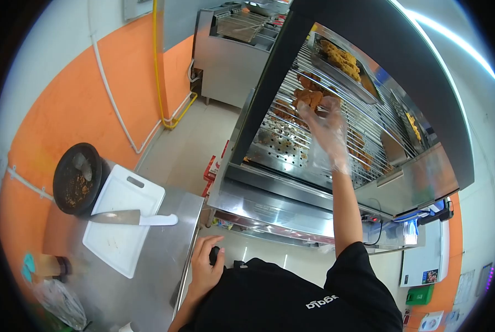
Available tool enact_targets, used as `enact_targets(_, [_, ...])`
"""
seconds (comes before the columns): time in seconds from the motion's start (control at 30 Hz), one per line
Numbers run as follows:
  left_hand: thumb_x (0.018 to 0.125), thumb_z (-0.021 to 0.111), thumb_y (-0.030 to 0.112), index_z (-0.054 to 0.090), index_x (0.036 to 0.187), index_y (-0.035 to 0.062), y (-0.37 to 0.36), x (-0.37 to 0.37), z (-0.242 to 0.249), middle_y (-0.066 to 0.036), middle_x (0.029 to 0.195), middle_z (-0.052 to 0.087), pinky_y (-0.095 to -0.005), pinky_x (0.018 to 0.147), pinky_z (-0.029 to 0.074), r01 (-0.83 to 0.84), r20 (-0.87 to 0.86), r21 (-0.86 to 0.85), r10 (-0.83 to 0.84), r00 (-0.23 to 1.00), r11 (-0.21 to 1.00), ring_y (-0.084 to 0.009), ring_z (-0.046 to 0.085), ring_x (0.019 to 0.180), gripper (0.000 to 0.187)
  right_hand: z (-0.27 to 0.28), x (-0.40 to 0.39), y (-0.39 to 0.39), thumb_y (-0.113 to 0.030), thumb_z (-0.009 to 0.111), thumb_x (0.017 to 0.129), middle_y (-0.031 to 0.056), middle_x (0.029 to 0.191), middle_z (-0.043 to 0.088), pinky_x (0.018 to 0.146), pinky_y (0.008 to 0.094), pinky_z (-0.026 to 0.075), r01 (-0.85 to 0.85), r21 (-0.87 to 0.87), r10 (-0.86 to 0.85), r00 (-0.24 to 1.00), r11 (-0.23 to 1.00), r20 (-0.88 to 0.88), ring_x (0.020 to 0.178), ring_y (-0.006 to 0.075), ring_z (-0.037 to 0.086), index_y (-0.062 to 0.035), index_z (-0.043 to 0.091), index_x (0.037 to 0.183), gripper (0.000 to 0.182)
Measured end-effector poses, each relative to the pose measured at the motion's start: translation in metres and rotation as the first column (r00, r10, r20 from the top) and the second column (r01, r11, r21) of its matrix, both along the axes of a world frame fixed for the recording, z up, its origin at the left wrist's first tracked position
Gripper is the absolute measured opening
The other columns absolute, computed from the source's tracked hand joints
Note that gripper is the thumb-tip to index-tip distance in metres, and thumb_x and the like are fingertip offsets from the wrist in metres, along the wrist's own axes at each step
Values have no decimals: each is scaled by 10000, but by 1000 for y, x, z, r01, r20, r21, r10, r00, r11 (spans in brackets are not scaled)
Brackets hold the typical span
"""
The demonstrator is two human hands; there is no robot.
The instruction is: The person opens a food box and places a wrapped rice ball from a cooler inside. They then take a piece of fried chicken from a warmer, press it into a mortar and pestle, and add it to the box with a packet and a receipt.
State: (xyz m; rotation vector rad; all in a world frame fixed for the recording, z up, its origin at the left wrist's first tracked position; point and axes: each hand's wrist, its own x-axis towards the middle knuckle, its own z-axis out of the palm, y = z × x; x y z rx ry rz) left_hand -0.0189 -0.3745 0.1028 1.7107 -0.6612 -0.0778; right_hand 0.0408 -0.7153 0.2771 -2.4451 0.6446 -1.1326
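Observation:
My right hand (329,130), in a clear plastic glove, reaches into a lit food warmer (275,202). Its fingertips close on a brown piece of fried chicken (308,98) above the wire rack (369,119). More browned pieces lie around and below that rack, partly hidden by the hand. Bare and low by my body, my left hand (206,264) curls around a small black rounded object (214,254), whose kind I cannot make out. Higher in the warmer, a metal tray (372,94) bears golden fried chicken (341,61).
On the steel table (173,221) at left are a white cutting board (123,238), a knife (131,217) lying across it, a black pan (77,180) and a plastic bag (59,301). A steel fryer unit (225,66) stands farther back. A yellow pipe (158,72) runs along the wall.

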Motion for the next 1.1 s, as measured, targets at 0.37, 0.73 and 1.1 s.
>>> enact_targets(0.37, [833, 608, -8, 625, 1074, -5, -7, 3, 4, -148, 1048, 611, -342, 838, 486, 17, 34, 45, -18, 999, 999, -291, 606, 973, 241, -26, 24, -44, -324, 763, 800, 207, 1111, 642, 922, 367, 482, -272, 422, 145, 940, 865, 309, 1000, 293, 629, 69, 558, 1144, 561])
enact_targets(0.73, [828, 606, -12, 630, 1074, -4, -32, -22, 15, -152, 1056, 628, -337, 804, 493, -101, 130, 85, 90, 987, 991, -287, 615, 954, 248, -3, -4, 1, -362, 742, 812, 172, 1203, 599, 912, 379, 482, -352, 556, 100, 896, 753, 432, 1102, 291, 589, 47, 519, 1258, 645])
enact_targets(1.1, [844, 620, 0, 628, 1090, 2, -91, -74, 17, -152, 1056, 628, -341, 810, 510, -142, 103, 87, 133, 986, 986, -283, 624, 955, 246, -57, -90, 16, -242, 560, 971, 258, 1338, 435, 994, 473, 488, -571, 393, -25, 588, -721, 809, 1189, 393, 517, 51, 352, 1340, 515])
